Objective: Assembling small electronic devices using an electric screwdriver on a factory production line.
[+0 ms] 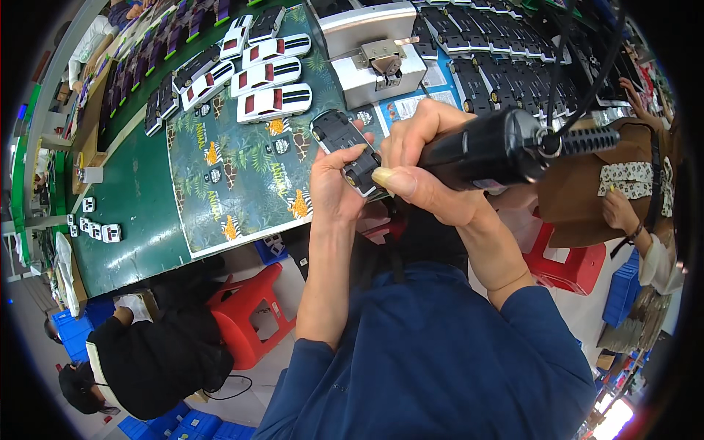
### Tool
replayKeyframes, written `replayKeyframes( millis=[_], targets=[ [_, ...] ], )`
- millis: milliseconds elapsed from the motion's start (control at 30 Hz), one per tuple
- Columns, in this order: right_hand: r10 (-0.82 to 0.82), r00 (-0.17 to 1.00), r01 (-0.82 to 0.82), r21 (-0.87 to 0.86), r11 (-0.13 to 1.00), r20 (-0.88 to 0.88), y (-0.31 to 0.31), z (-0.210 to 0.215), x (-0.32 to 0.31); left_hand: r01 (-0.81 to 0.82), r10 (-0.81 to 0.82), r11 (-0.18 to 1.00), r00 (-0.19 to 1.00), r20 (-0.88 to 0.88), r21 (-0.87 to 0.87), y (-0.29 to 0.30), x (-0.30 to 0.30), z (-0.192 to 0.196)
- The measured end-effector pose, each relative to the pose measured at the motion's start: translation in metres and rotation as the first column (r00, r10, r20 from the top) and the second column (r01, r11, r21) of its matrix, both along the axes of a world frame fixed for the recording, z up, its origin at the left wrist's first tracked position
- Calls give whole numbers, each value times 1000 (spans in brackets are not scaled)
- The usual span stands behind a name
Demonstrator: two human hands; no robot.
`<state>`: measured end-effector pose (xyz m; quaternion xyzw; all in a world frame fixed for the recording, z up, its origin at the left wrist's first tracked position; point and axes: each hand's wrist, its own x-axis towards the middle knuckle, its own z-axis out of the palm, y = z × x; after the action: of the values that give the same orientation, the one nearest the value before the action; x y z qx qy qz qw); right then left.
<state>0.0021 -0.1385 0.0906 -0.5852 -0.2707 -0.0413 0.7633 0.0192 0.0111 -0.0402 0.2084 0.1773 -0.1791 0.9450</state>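
In my left hand [337, 180] lies a toy car [342, 143], turned over so its black underside with gold wheels faces up. The thumb presses on the chassis. My right hand [433, 161] is wrapped round a black electric screwdriver [477, 150], whose cable runs up to the top right. Its tip is hidden behind my fingers, close to the car's lower end, so I cannot tell whether it touches. Several white toy cars [273, 103] with black stripes stand on the printed sheet [242, 169] to the left, and a few black undersides lie among them.
A metal fixture [374, 55] stands just beyond my hands. Rows of upturned cars [506, 81] fill the back right. Small white parts [95, 229] lie on the green table [139, 191] at left. Red stools [249, 315] and other people [154, 352] are on both sides.
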Motion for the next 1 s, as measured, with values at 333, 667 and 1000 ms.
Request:
replayKeyframes(
  millis=[333, 667, 1000],
  targets=[
    [-82, 995, 76, -110, 991, -54, -8, 5, -18, -46, 42, 998, 995, 90, 38, -6, -5, 30],
    [12, 994, -51, 363, 930, 110, -33, 14, -24, 36, -4, 994, 955, 297, -101, 20, -9, 52],
    [-65, 994, 39, 267, 963, 91, -53, -9, -23, -782, -852, -462, 523, 36, 419, 176, 16, 53]
  ],
)
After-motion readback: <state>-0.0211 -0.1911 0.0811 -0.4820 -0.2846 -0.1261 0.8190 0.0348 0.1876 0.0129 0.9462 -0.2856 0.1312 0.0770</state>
